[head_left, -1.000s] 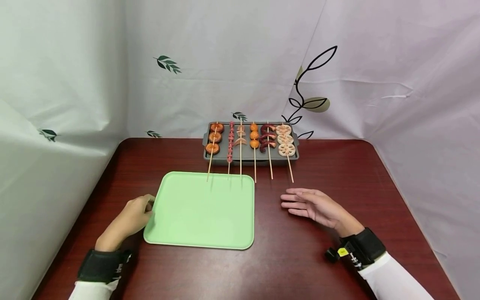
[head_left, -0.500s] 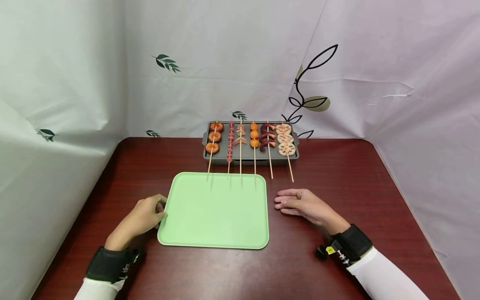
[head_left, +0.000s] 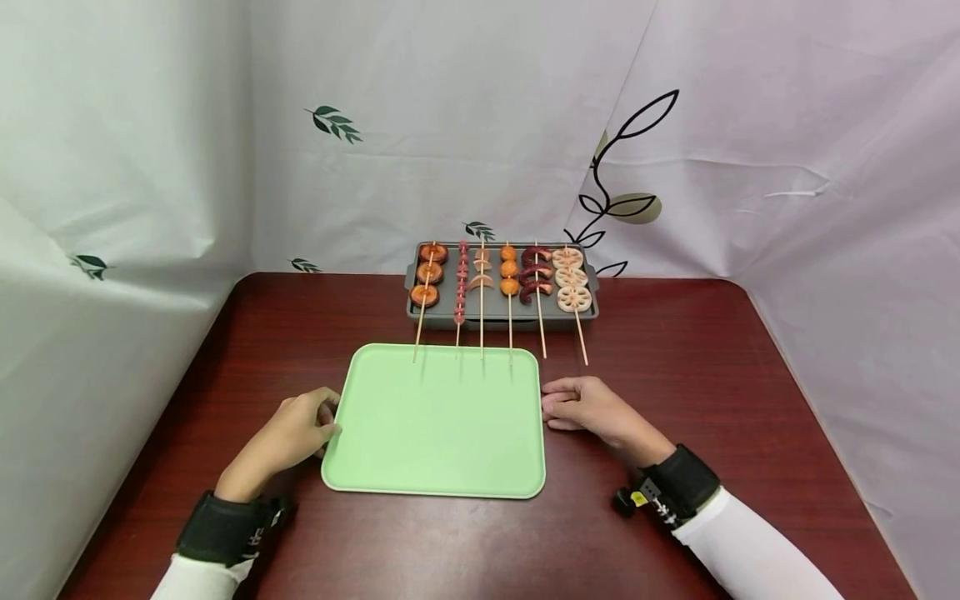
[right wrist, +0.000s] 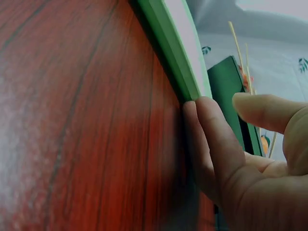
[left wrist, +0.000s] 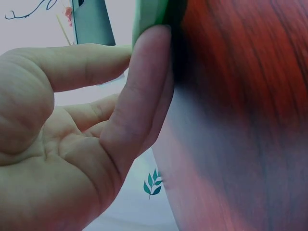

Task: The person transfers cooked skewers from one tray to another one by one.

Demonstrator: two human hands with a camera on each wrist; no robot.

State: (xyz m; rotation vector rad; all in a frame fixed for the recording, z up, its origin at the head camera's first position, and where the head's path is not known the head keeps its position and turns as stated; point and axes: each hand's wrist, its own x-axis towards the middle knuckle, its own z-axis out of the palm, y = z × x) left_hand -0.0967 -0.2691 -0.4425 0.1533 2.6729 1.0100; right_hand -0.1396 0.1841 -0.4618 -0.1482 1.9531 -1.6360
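Note:
A light green rectangular tray (head_left: 435, 425) lies on the dark red-brown table. At its left edge my left hand (head_left: 300, 429) pinches the rim, thumb on the upper side and fingers against the outer edge; the left wrist view shows the fingers (left wrist: 139, 82) right at the green rim (left wrist: 150, 14). My right hand (head_left: 592, 412) is at the opposite edge. In the right wrist view its fingertips (right wrist: 208, 108) touch the side of the tray (right wrist: 175, 53), while the thumb (right wrist: 264, 109) stays apart from it.
Behind the green tray stands a grey grill pan (head_left: 495, 308) bearing several food skewers, among them lotus root slices (head_left: 573, 300), orange balls (head_left: 508, 286) and mushroom-like rounds (head_left: 424, 295). Their sticks jut forward over the tray's far edge. White curtains (head_left: 480, 125) enclose the table (head_left: 675, 333).
The green tray has slid to the right, my left hand moving with it. My right hand has come left from beside the tray until its fingers meet the right edge.

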